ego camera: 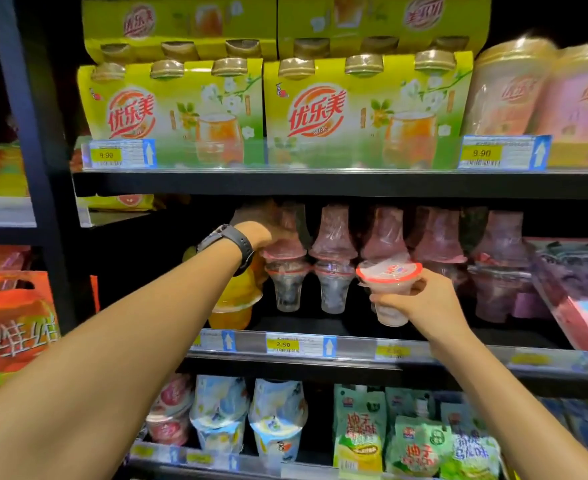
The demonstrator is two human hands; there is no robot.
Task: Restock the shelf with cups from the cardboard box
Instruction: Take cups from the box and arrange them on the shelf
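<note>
Two hands work the middle shelf (354,353). At the left, the left hand (259,235), a watch (232,242) on its wrist, reaches the inverted cup (287,221) topping the first pink stack, above a yellow cup (232,306). Its fingers are hidden behind the plastic, so I cannot tell whether it grips or only steadies. Further right, the right hand (424,299) curls round a red-rimmed cup (387,289), held tilted in front of the third stack. The step looks like placing. Next, that cup probably needs levelling and seating in the row without toppling its neighbours.
</note>
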